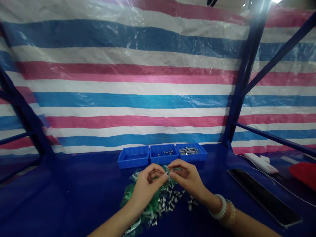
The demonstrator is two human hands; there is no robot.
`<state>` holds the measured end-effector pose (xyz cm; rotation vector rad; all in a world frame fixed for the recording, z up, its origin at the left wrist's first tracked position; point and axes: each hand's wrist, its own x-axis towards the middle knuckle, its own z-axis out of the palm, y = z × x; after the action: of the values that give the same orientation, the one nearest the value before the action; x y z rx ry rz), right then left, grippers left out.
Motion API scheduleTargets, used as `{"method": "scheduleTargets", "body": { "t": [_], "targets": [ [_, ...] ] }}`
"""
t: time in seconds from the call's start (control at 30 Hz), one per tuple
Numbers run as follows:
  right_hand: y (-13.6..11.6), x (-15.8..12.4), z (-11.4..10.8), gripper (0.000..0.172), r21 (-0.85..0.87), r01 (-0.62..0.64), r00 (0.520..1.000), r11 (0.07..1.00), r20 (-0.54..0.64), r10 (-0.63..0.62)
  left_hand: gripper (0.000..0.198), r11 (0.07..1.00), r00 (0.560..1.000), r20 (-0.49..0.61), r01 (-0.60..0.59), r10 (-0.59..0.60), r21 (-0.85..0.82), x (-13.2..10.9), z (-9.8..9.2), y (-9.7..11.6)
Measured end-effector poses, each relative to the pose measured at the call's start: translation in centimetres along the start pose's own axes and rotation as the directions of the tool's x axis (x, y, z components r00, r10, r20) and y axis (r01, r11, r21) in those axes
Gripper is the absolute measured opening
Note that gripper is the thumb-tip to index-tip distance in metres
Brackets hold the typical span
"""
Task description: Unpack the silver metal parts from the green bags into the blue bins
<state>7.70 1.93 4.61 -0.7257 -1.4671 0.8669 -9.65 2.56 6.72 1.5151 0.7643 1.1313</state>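
My left hand (147,184) and my right hand (189,179) meet fingertip to fingertip above a pile. Each has its thumb and fingers pinched together. Something small and pale sits between the fingertips, too small to identify. Beneath the hands lie small green-tinted plastic bags (128,194), crumpled and heaped. Loose silver screws (170,200) with broad heads are scattered in front of them, partly over the bags. A couple more lie below my right wrist.
Behind the hands stand a left blue bin (134,163), a middle blue bin (164,160) with a few metal parts, and a right blue bin (194,158) holding metal pins. At right lie a dark tablet-like slab (264,196), a white power bank (261,163) and a red object (304,174).
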Motion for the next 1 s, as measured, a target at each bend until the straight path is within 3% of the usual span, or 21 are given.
{"method": "scheduleTargets", "body": {
  "t": [0.13,0.43,0.63,0.83,1.0],
  "targets": [
    [0.1,-0.1,-0.2,0.029,-0.070,-0.115,0.992,0.991,0.043,0.119,0.012,0.990,0.994,-0.033,-0.100,0.104,0.096,-0.3,0.3,0.2],
    [-0.6,0.0,-0.3,0.048,-0.051,-0.136,0.983,0.989,0.116,0.141,0.005,0.961,0.968,-0.011,-0.248,0.252,0.122,-0.6,0.8,0.0],
    [-0.4,0.0,-0.2,0.034,-0.001,-0.193,0.972,0.981,0.133,0.191,0.009,0.951,0.959,-0.044,-0.270,0.279,0.148,-0.7,0.8,-0.4],
    [-0.4,0.0,-0.2,0.019,0.005,-0.202,0.968,0.979,0.153,0.199,0.013,0.893,0.934,-0.021,-0.335,0.357,0.299,-1.1,0.8,-0.5],
    [-0.1,-0.2,-0.4,0.009,0.139,-0.156,0.983,0.978,0.124,0.139,0.018,0.956,0.956,-0.083,-0.271,0.281,0.117,-1.6,1.4,-0.4]
  ]
}}
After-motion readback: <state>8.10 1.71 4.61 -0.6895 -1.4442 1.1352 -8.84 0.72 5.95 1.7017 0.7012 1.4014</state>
